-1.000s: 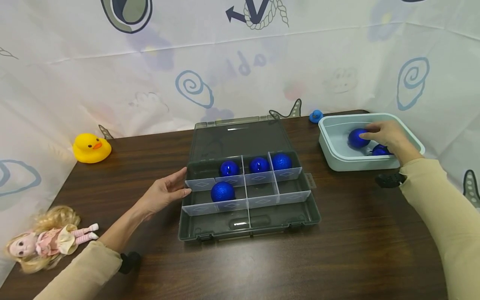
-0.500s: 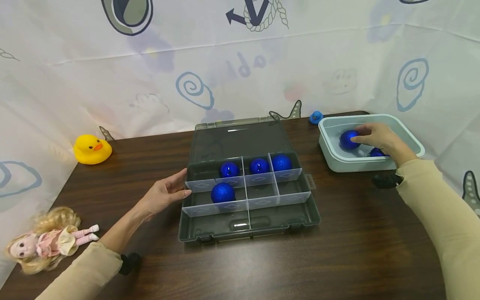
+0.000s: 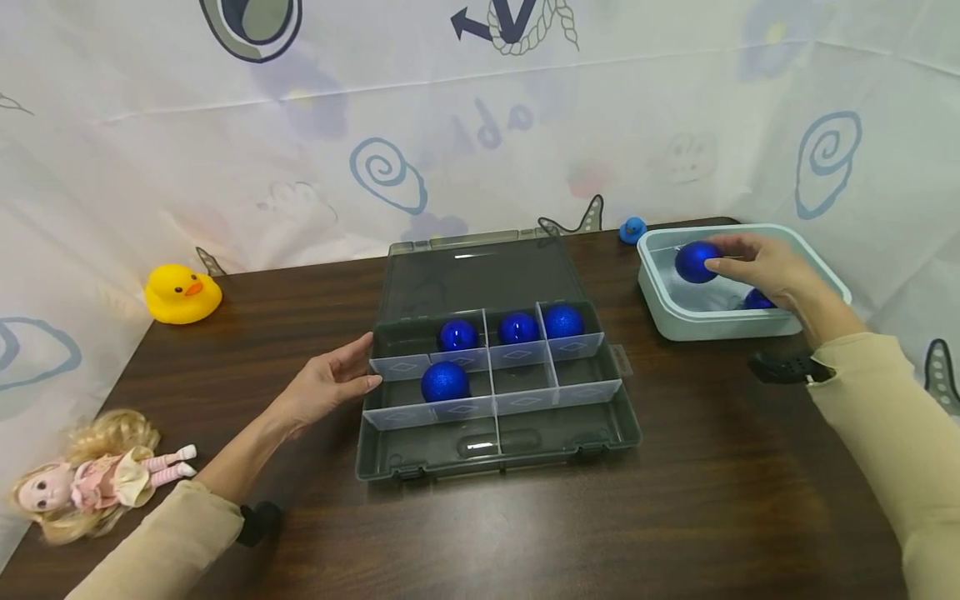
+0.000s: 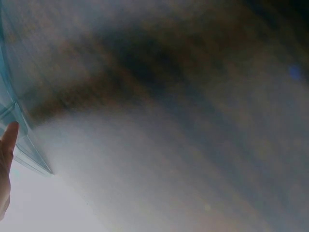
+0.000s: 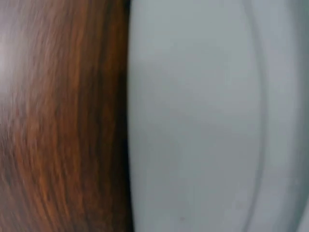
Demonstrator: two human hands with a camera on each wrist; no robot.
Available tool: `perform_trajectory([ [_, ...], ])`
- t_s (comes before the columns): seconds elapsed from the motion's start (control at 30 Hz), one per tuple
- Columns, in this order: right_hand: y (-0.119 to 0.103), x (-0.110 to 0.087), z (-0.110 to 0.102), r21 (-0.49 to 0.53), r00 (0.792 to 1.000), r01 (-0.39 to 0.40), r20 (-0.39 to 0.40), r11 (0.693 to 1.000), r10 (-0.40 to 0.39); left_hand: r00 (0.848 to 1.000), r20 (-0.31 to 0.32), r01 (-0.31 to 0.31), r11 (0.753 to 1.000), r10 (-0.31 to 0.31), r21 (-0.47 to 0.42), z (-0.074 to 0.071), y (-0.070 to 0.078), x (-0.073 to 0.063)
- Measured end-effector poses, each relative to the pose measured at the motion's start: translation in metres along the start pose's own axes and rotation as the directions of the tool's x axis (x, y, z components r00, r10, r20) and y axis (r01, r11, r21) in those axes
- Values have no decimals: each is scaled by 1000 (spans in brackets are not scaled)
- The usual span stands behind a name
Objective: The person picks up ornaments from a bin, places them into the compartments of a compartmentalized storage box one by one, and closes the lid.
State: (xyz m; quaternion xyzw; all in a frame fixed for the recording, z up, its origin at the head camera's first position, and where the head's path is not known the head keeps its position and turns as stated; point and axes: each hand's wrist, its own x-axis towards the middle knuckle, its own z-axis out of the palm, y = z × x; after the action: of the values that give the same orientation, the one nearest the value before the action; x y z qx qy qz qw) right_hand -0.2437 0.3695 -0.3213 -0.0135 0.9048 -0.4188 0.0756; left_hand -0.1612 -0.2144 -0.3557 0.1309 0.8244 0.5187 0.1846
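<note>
In the head view my right hand (image 3: 772, 271) pinches a blue ball (image 3: 696, 262) between thumb and fingers, over the pale green basin (image 3: 675, 329). Another blue ball (image 3: 757, 299) lies in the basin, partly hidden by that hand. My left hand (image 3: 321, 387) touches the left side of a dark see-through compartment box (image 3: 442, 437) with fairly straight fingers. The box's lid (image 3: 480, 279) lies back. Its back row holds three blue balls, one of them shiny (image 3: 458, 336); a glittery blue ball (image 3: 446, 382) sits in the middle row. The right wrist view shows only the basin's wall (image 5: 193, 116) and tabletop.
A yellow rubber duck (image 3: 182, 294) stands at the back left, with a doll (image 3: 105, 483) lying in front of it. Beside the basin is a small blue duck (image 3: 632, 231). A printed white cloth (image 3: 480, 167) hangs behind the dark wooden table (image 3: 495, 542).
My right hand has lifted the blue ball from the basin floor and shifted it slightly left. The left hand stays at the box.
</note>
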Motion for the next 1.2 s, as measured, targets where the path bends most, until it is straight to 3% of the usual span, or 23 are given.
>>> perform_trajectory([
  [0.2,-27,-12,7,73,998,59,-24,996,-57,1000,3,-8,1000,8,0,0,0,-1],
  [0.37,-60,-20,31,192,983,173,20,966,-180,1000,2,-12,1000,12,1,-1,0,-1],
  [0.6,-92,-25,79,325,920,253,211,911,-331,1000,1,-11,1000,11,-6,-1,1,-2],
  [0.83,-107,-31,119,352,842,249,382,902,-381,1000,5,-16,1000,16,-8,-1,3,-3],
  [1.0,-111,-36,141,346,826,259,405,902,-392,1000,8,-16,1000,16,-11,0,4,-2],
  [1.2,-114,-39,156,305,806,344,389,888,-446,1000,10,-15,1000,15,-7,0,3,-2],
])
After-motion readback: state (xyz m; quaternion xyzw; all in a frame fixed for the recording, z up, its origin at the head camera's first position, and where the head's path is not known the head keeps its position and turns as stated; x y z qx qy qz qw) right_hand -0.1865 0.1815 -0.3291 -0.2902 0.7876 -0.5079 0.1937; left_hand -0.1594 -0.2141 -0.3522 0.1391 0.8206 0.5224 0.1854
